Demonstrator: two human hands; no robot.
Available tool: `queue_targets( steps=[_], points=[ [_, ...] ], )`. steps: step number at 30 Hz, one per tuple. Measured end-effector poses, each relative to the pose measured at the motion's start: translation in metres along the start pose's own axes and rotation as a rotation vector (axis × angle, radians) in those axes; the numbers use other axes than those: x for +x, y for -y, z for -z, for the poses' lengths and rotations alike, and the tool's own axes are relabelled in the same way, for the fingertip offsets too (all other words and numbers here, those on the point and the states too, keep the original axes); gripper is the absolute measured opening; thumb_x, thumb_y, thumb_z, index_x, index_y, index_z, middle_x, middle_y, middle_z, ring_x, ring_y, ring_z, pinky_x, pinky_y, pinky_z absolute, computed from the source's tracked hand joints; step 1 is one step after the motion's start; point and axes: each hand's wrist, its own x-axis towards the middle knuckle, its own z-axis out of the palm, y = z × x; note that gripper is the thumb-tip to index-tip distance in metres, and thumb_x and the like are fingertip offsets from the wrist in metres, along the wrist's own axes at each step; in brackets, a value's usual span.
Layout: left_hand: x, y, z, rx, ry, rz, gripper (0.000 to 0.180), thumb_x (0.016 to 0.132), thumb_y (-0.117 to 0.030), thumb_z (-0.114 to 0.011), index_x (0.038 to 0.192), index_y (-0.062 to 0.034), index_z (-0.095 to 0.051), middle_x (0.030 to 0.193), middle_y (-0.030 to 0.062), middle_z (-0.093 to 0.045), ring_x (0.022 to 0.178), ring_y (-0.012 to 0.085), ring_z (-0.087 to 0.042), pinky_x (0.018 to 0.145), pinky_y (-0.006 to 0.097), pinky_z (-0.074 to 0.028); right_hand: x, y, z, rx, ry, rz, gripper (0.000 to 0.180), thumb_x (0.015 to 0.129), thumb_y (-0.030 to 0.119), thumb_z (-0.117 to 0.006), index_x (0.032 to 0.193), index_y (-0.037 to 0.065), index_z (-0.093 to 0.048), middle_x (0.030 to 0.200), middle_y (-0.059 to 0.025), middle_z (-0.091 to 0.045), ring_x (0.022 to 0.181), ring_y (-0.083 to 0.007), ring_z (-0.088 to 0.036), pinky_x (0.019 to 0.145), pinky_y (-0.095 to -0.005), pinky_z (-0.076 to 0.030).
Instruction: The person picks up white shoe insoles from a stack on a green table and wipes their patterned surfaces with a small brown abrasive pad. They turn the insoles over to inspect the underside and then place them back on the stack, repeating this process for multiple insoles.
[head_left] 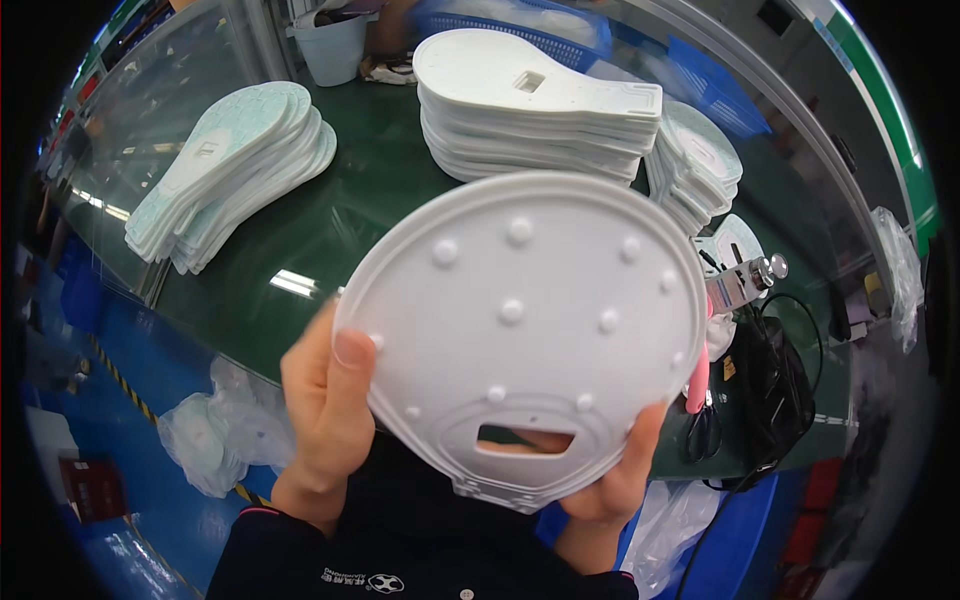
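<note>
Here, fingers (348,385) grip white panel (560,275); blue bin (748,522) holds clear plastic (672,530).

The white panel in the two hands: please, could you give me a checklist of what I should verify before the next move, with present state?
1. Left grip on the white panel: ok, thumb over the left edge.
2. Right grip on the panel: ok, at the lower right edge.
3. Slot clear of fingers behind it: not ok, skin shows through.
4. Panel's far side undamaged: cannot tell, it faces away.
5. Scissors apart from the right grip: ok, they lie to its right.
6. Tall white stack standing: ok, beyond the panel.
</note>
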Motion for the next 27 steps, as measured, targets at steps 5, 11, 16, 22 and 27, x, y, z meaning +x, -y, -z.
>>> queue_targets(
  steps=[5, 11, 16, 22, 27],
  points=[
    [0.004, 0.006, -0.013, -0.274, 0.255, -0.002, 0.083, 0.079, -0.040, -0.052, 0.131, 0.0026, -0.003, 0.130, 0.0207, -0.024, 0.117, 0.0275, -0.033, 0.095, 0.037, -0.027, 0.036, 0.029, -0.019, 0.452, 0.105, 0.112, 0.069, 0.084, 0.056, -0.022, 0.134, 0.013, -0.002, 0.135, -0.0228, -0.011, 0.122, -0.0460, -0.006, 0.093, -0.0611, -0.016],
    [-0.024, -0.007, -0.023, -0.345, 0.779, 0.254, 0.077, 0.078, -0.001, -0.055, 0.131, 0.0004, 0.001, 0.130, 0.0186, -0.024, 0.119, 0.0240, -0.032, 0.095, 0.035, -0.032, 0.064, 0.054, -0.018, 0.328, 0.354, 0.173, 0.081, 0.080, 0.059, -0.029, 0.133, 0.003, -0.002, 0.137, -0.0220, 0.002, 0.126, -0.0358, 0.010, 0.102, -0.0491, -0.006],
    [-0.027, -0.017, -0.028, -0.567, 0.828, 0.386, 0.070, 0.076, 0.015, -0.042, 0.129, 0.0001, 0.001, 0.126, 0.0235, -0.028, 0.112, 0.0331, -0.040, 0.089, 0.042, -0.040, 0.077, 0.074, -0.030, 0.115, 0.302, 0.113, 0.086, 0.079, 0.059, -0.031, 0.131, -0.002, 0.003, 0.137, -0.0214, 0.004, 0.127, -0.0329, 0.004, 0.103, -0.0452, -0.009],
    [-0.031, -0.016, -0.027, -0.632, 0.862, 0.296, 0.063, 0.081, 0.008, -0.041, 0.129, 0.0015, 0.000, 0.126, 0.0220, -0.030, 0.114, 0.0278, -0.040, 0.091, 0.035, -0.040, 0.085, 0.063, -0.019, 0.005, 0.540, 0.137, 0.089, 0.078, 0.061, -0.030, 0.131, 0.000, 0.007, 0.137, -0.0192, 0.006, 0.128, -0.0318, 0.001, 0.102, -0.0451, -0.015],
    [-0.030, -0.018, -0.028, -0.542, 0.772, 0.246, 0.068, 0.079, 0.009, -0.045, 0.129, 0.0023, 0.000, 0.119, 0.0222, -0.040, 0.104, 0.0271, -0.049, 0.087, 0.033, -0.043, 0.088, 0.068, -0.006, 0.291, 0.521, 0.053, 0.086, 0.078, 0.060, -0.031, 0.132, 0.003, 0.005, 0.137, -0.0194, 0.004, 0.128, -0.0319, -0.001, 0.101, -0.0466, -0.016]
  ],
)
